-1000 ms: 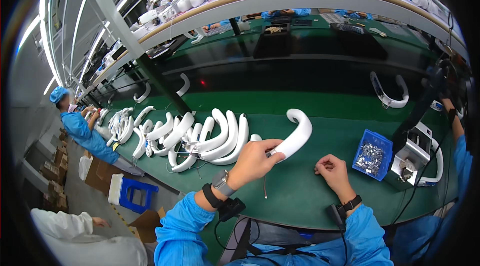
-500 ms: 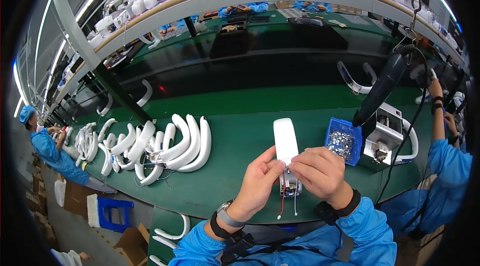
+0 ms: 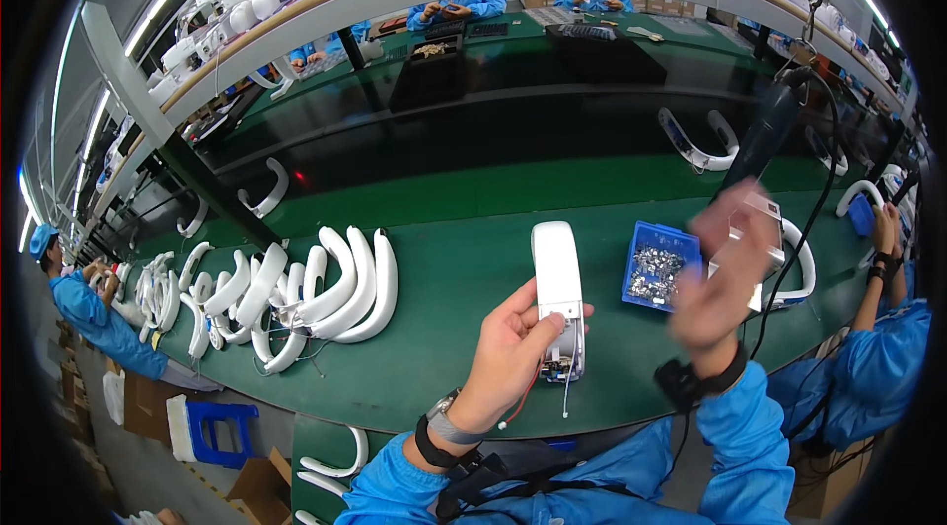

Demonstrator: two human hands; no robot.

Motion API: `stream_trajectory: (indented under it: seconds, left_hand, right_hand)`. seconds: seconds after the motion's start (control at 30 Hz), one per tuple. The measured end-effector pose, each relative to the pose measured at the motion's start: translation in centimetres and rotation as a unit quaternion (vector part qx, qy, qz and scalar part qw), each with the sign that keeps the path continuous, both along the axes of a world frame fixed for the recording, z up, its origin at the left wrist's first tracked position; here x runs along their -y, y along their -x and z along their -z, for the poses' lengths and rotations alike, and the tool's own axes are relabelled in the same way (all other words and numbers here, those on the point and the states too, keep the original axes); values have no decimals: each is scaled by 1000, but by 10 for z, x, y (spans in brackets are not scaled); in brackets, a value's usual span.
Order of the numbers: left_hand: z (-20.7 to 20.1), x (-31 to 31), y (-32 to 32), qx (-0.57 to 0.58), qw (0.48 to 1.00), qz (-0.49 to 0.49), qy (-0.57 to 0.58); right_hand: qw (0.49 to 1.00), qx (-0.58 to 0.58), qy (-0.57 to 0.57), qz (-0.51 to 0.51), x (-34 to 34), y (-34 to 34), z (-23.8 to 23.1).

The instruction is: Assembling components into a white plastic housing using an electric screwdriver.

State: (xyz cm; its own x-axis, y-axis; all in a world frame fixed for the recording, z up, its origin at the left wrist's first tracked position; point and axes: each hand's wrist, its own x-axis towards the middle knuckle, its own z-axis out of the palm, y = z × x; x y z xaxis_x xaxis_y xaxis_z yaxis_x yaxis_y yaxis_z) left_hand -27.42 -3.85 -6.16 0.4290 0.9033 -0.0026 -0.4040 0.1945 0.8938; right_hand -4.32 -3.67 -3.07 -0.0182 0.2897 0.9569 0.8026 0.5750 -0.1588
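Head view: the left hand (image 3: pixel 508 357) grips a long white housing (image 3: pixel 557 263) at the middle of the green table's (image 3: pixel 444 367) near side. The piece is smooth, with a rounded far end; its near end exposes inner parts, a red wire (image 3: pixel 521 405) and a pale wire (image 3: pixel 566 395) trailing out. The right hand (image 3: pixel 725 278) blurs beside the blue bin (image 3: pixel 631 266); I cannot tell whether it is closed.

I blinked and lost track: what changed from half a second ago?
The right hand let go of the curved white casing and moved up and right, toward the hanging corded tool. The left hand still holds the casing; the blue parts bin stayed put.
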Motion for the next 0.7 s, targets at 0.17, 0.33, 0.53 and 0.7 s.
stream_trajectory:
  seconds: [0.17,0.33,0.53,0.7]
  left_hand:
    - [-8,-11,-3,-23,1000,10,16]
    - [-10,-23,1,-50,998,33,19]
    - [-20,-21,-13,-37,996,63,47]
    - [-11,-14,-19,-32,999,14,21]
  right_hand:
    - [914,-382,2,-140,-70,-86,-47]
    - [895,-295,210,-260,-66,-97,-73]
    - [890,-305,230,-250,-22,-149,-66]
    - [918,-342,123,-158,0,-135,-16]
